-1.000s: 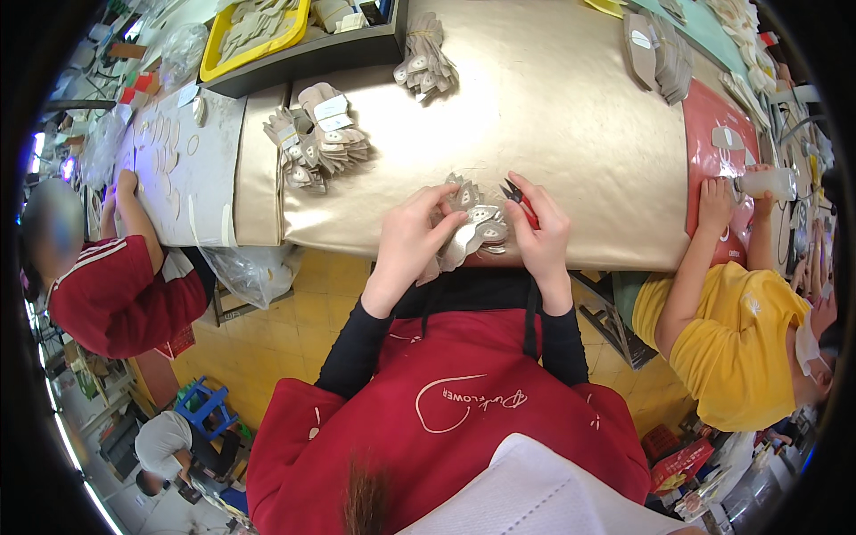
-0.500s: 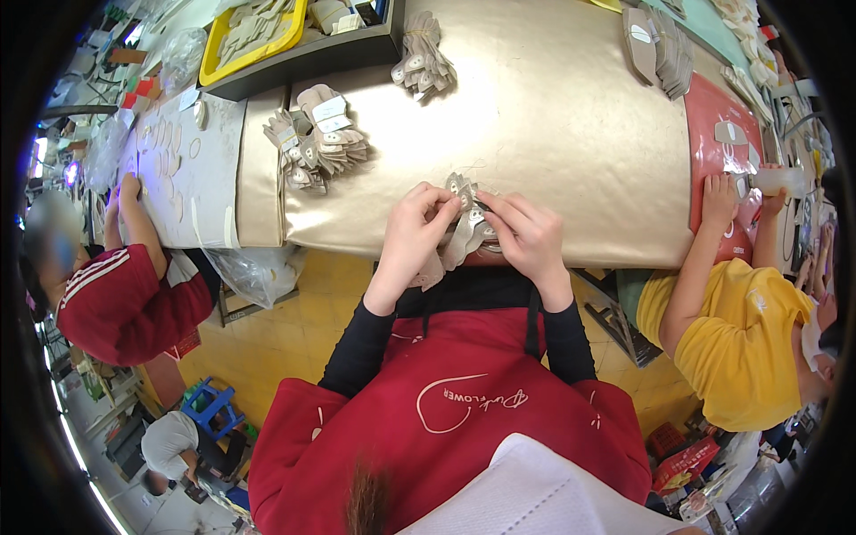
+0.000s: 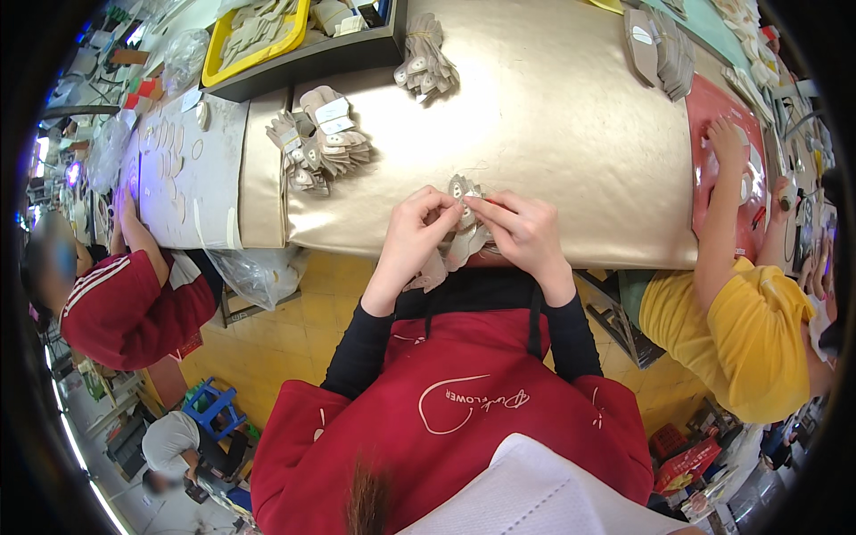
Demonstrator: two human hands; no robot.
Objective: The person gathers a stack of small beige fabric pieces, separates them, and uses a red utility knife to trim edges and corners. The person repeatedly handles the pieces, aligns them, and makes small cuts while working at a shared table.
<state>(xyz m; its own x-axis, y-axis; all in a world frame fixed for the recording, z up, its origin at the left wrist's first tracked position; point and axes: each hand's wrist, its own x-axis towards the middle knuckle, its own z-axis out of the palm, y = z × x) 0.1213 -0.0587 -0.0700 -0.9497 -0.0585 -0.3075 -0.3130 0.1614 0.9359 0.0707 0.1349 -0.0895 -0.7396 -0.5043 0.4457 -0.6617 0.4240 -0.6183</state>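
Note:
Near the table's front edge, my left hand (image 3: 417, 227) is closed in a pinch on a bunch of beige-grey cut shoe pieces (image 3: 465, 241), several of them with small pale oval spots. The bunch fans out between my hands and hangs down over the edge. My right hand (image 3: 522, 230) is closed too, its fingertips at the top of the same bunch. Between its thumb and forefinger shows a slim red thing (image 3: 493, 202), too small to name surely. My fingers hide where the pieces are gripped.
Tied bundles of similar pieces lie on the gold-coloured table (image 3: 571, 160): one pair at left (image 3: 325, 134), another bundle (image 3: 426, 62) farther back. A black tray (image 3: 312, 58) holds a yellow basket (image 3: 210, 62). Co-workers sit at left (image 3: 143, 308) and right (image 3: 740, 330).
My right hand has shifted slightly left, closer to my left fingertips, and the slim thing in it has turned. The right co-worker's hand has moved farther across the red mat.

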